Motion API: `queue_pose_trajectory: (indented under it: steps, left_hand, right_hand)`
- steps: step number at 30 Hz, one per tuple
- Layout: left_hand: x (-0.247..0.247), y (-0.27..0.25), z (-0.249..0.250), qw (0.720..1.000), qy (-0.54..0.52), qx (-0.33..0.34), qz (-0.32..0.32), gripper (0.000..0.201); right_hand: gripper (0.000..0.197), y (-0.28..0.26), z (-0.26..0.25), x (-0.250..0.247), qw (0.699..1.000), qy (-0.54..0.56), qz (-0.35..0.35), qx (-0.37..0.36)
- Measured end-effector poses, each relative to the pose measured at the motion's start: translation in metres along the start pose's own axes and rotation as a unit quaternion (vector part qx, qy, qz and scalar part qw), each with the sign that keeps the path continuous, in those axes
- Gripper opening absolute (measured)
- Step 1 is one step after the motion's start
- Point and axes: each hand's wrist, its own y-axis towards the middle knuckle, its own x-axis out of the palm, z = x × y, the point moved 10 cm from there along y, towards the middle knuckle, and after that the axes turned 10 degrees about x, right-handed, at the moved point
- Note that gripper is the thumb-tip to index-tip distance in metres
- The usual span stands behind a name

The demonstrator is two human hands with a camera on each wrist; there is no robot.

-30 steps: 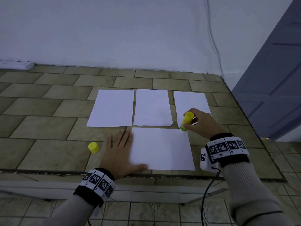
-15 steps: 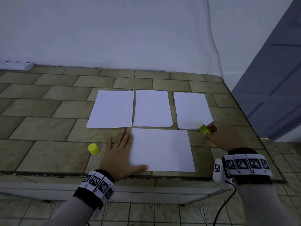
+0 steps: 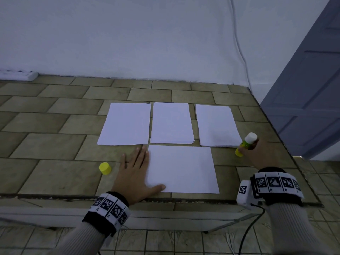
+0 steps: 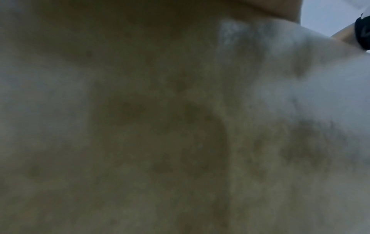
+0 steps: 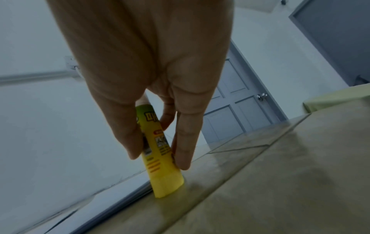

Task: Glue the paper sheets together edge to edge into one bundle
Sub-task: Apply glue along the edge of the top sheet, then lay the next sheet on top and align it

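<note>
Three white paper stacks lie in a row: left (image 3: 126,124), middle (image 3: 172,123), right (image 3: 217,126). A single white sheet (image 3: 182,170) lies in front of them. My left hand (image 3: 136,172) rests flat on the tiles at this sheet's left edge, with the thumb on its near left corner. My right hand (image 3: 257,151) pinches the uncapped yellow glue stick (image 3: 245,144) just right of the right stack. The stick (image 5: 164,182) leans, white glue end up, base on the tiles, between the fingers (image 5: 186,142). Its yellow cap (image 3: 105,168) stands left of my left hand. The left wrist view is a dark blur.
The tiled table (image 3: 55,144) ends at a front edge (image 3: 165,198) near my wrists and a right edge (image 3: 287,150) close to my right hand. A white power strip (image 3: 18,75) lies far left by the wall. A grey door (image 3: 303,89) stands to the right.
My right hand carried the glue stick from the front sheet's far right corner out to the right and turned it glue end up, base on the tiles. The left hand stayed put.
</note>
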Motion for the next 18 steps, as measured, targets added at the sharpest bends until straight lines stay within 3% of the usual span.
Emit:
queue_pose_trajectory:
  steps: [2,3,6,9,13,16,18]
  left_hand:
    - [0.0,0.0,0.0,1.0,0.004,-0.001,-0.003,0.131]
    - [0.0,0.0,0.0,1.0,0.006,-0.001,-0.004,0.13]
    - [0.001,0.0,-0.001,1.0,0.001,0.006,0.012,0.126]
    - [0.005,0.001,-0.002,1.0,0.006,0.012,0.017,0.118]
    - [0.003,0.0,-0.001,1.0,0.001,0.011,0.021,0.118]
    - [0.001,-0.001,0.0,1.0,-0.002,0.011,0.025,0.117]
    - [-0.001,-0.001,-0.001,0.999,-0.005,0.009,0.032,0.115]
  right_hand:
    - [0.034,-0.004,0.001,0.001,1.0,-0.029,-0.007,0.003]
    - [0.04,-0.007,0.003,0.003,0.998,-0.056,-0.018,0.009]
    - [0.044,-0.026,0.009,0.022,0.986,-0.1,-0.122,0.045]
    - [0.035,-0.041,-0.013,0.043,0.975,-0.119,-0.186,0.0]
    - [0.015,-0.048,-0.079,0.048,0.98,-0.074,-0.129,-0.131]
    - [0.034,-0.038,-0.108,0.057,0.979,-0.075,-0.093,-0.165]
    - [0.043,-0.026,-0.114,0.069,0.974,-0.141,-0.083,-0.155]
